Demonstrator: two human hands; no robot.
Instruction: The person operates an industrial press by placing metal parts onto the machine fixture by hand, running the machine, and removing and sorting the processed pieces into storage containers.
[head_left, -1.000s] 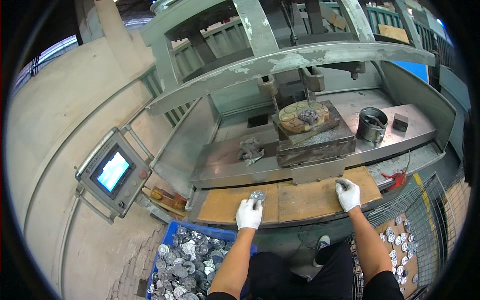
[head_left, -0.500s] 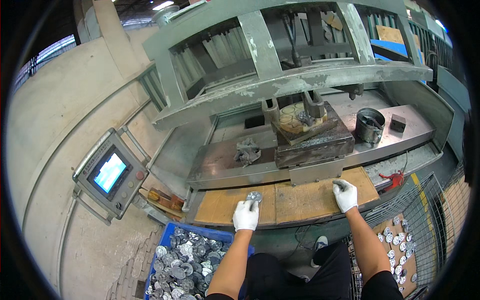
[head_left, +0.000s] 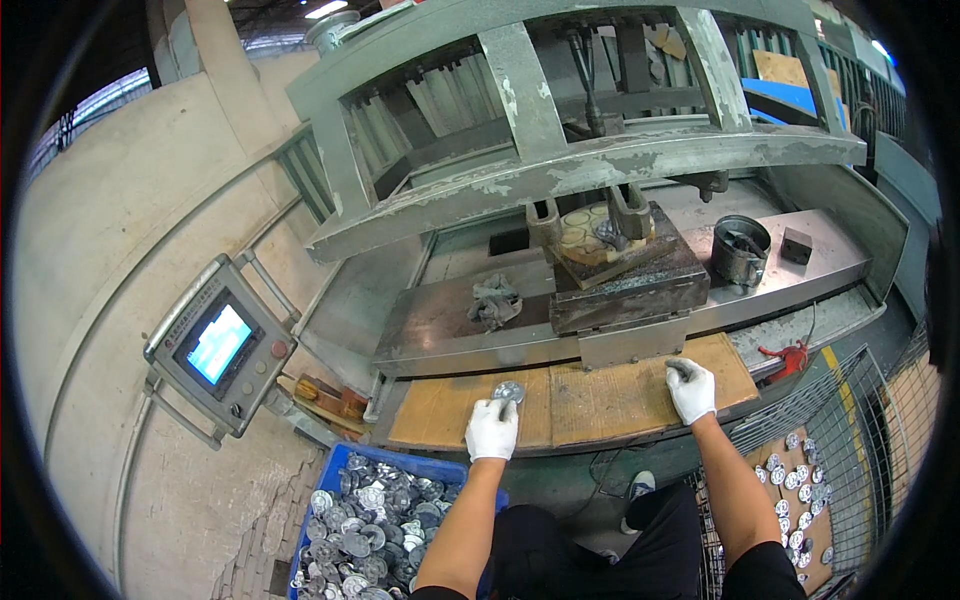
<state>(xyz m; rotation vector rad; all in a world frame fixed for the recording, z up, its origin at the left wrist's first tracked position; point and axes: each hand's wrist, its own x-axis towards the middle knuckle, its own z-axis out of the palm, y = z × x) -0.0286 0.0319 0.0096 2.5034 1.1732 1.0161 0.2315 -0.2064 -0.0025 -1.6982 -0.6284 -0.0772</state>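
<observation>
A small round metal disc (head_left: 508, 391) was pinched in the gloved left hand (head_left: 492, 428), held over the wooden table (head_left: 610, 395) right in front of the press die (head_left: 618, 270). The right hand (head_left: 691, 388) was rested there, fingers curled, nothing held. A blue crate (head_left: 340, 470) of discs was kept below left, probably for easy reach. Control panel (head_left: 222, 345) had a lit blue screen.

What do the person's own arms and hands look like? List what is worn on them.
Both the left hand and the right hand wear white fabric work gloves, greyed with grime at the fingertips. The gloves end at the wrists. The forearms are bare, with no sleeves, watch or bands showing. Dark clothing shows at the lower edge.
</observation>
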